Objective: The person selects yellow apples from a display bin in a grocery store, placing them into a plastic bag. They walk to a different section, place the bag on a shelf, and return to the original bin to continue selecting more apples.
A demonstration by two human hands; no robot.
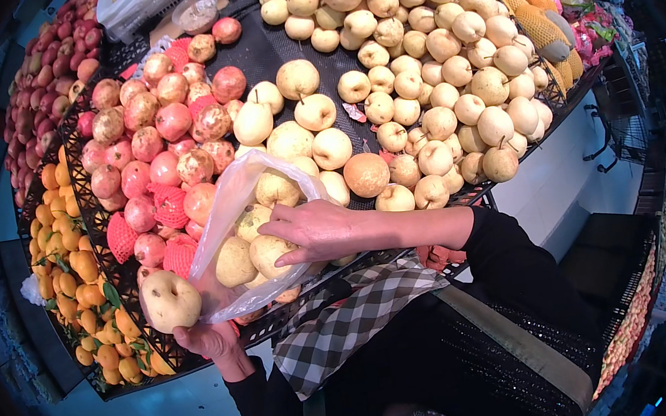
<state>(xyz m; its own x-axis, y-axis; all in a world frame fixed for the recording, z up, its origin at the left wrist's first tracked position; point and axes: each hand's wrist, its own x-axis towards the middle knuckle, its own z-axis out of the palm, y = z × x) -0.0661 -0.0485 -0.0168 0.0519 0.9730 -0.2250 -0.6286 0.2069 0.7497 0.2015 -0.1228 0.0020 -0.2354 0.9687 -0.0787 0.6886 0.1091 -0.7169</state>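
A pale yellow pear rests in my left hand, just outside a clear plastic bag. The bag lies open on the fruit display and holds several pears. My right hand reaches into the bag's mouth, its fingers on a pear there; whether they grip it I cannot tell. Loose pears lie just beyond the bag, with a browner round fruit beside them. Left of the bag are pomegranates, some in red foam nets.
A large heap of pears fills the right of the display. Orange citrus fruit and red apples sit beyond black crate walls at the left. A white basket and a clear plastic tub stand at the back.
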